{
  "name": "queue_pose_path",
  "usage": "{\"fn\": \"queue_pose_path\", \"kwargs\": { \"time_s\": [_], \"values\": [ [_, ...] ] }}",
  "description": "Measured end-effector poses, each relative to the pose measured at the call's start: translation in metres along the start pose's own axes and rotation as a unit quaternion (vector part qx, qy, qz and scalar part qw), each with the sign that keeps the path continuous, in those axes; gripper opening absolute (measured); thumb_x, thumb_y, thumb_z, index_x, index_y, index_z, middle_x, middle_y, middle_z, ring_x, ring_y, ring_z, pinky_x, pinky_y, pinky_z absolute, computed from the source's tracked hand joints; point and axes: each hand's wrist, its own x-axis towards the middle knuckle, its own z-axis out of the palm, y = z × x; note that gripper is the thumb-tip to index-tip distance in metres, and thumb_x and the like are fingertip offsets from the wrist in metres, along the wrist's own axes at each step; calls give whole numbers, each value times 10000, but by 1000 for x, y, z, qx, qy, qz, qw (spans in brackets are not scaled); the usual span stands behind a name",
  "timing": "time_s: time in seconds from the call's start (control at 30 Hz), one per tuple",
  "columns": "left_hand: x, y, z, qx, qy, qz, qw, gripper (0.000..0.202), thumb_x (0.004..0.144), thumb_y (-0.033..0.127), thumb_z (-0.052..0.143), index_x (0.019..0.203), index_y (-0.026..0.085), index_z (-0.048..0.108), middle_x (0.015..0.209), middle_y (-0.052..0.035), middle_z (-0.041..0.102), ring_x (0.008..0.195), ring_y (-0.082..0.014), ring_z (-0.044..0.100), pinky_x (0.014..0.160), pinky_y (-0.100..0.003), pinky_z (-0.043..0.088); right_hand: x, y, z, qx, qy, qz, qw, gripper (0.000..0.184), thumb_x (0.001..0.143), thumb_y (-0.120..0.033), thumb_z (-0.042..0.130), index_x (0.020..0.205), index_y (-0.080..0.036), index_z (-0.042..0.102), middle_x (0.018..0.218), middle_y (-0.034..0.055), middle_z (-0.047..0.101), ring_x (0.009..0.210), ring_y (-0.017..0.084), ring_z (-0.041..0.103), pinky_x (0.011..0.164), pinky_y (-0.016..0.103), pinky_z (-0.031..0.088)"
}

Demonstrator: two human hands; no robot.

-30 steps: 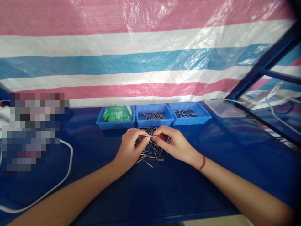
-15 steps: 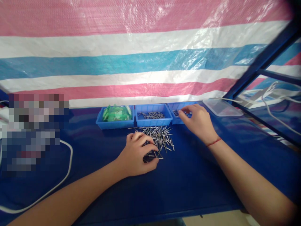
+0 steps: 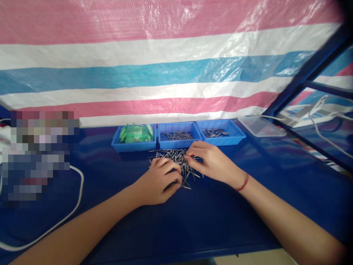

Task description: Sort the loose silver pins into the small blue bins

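Observation:
A loose pile of thin metal blind rivets lies on the blue table in front of three blue bins. My left hand rests at the pile's left side, its fingers curled and the thumb drawn in near them; what is inside is hidden. At the right side of the pile, my right hand has its thumb and fingertips pinched together low over the rivets. Anything between those tips is too small to make out. More rivets lie in the middle bin and in the right bin.
Green plastic packets fill the left bin. A clear plastic lid lies at the back right, near a blue metal frame. A white cable curves along the left. Behind the table hangs a striped sheet.
My right hand has moved from over the right bin, left and nearer, to the pile, uncovering that bin. My left hand's fingers and thumb have drawn closer together at the pile.

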Motion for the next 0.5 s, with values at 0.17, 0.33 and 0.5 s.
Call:
{"fn": "queue_pose_path", "kwargs": {
  "time_s": [0.17, 0.33, 0.5],
  "values": [
    [0, 0, 3, 36, 36, -39, 998, 141, 917, 307, 494, 916, 217, 603, 1035, -48, 620, 986, -220, 489, 872, -394, 303, 0, -9, 4, 23, -22, -33, 999, 219, 903, -203, 490, 727, -177, 617, 718, 48, 588, 716, 167, 541, 676, 302, 419],
    [-1, 0, 3, 97, 27, -55, 993, 152, 812, 333, 572, 864, 191, 588, 936, -61, 598, 899, -236, 481, 780, -394, 305, -1, -11, 3, 26, -17, -29, 999, 235, 907, -211, 485, 716, -177, 618, 722, 49, 591, 718, 166, 541, 674, 304, 415],
    [0, 1, 3, 94, 13, -52, 994, 160, 906, 270, 461, 849, 190, 588, 920, -51, 591, 879, -210, 479, 769, -376, 294, -1, -10, 6, 16, -30, -30, 999, 228, 904, -205, 489, 714, -175, 611, 720, 50, 592, 712, 169, 540, 674, 306, 415]
  ]
}}
